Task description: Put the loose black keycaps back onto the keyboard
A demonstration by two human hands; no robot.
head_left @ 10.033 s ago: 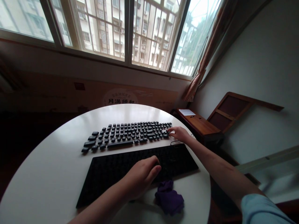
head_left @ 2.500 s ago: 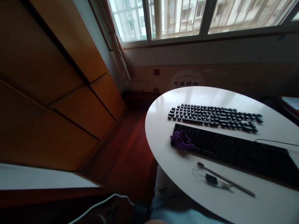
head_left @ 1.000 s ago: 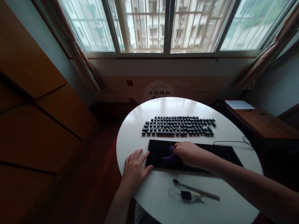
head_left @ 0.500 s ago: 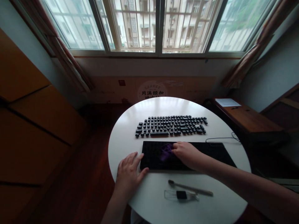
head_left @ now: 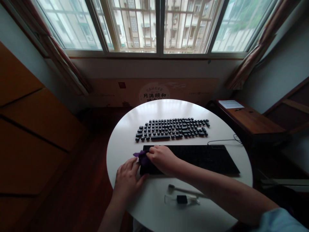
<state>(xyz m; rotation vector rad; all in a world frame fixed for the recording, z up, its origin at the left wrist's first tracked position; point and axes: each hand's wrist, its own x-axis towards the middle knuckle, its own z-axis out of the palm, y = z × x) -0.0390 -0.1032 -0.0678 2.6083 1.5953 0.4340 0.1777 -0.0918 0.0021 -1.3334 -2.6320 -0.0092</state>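
Note:
My right hand (head_left: pixel 161 158) is closed on a purple cloth (head_left: pixel 143 158), pressed against the left end of a black keyboard base (head_left: pixel 198 158). Beside it, my left hand (head_left: pixel 127 175) lies with fingers apart at the base's left edge, its fingertips close to the cloth. Behind the base, loose black keycaps (head_left: pixel 171 129) are laid out in keyboard order. In front lie a brush (head_left: pixel 180 189), partly covered by my right forearm, and a wire keycap puller (head_left: pixel 182 199) with a black middle.
All of this rests on a round white table (head_left: pixel 123 129). A thin black cable (head_left: pixel 222 140) runs from the base to the right. Beyond the table's right edge stands a low wooden cabinet (head_left: pixel 258 122) with a paper sheet (head_left: pixel 230 104) on it.
My right hand has moved the purple cloth leftwards along the base, from near its middle to the left end. My left hand stays at the base's left edge. The view has shifted slightly.

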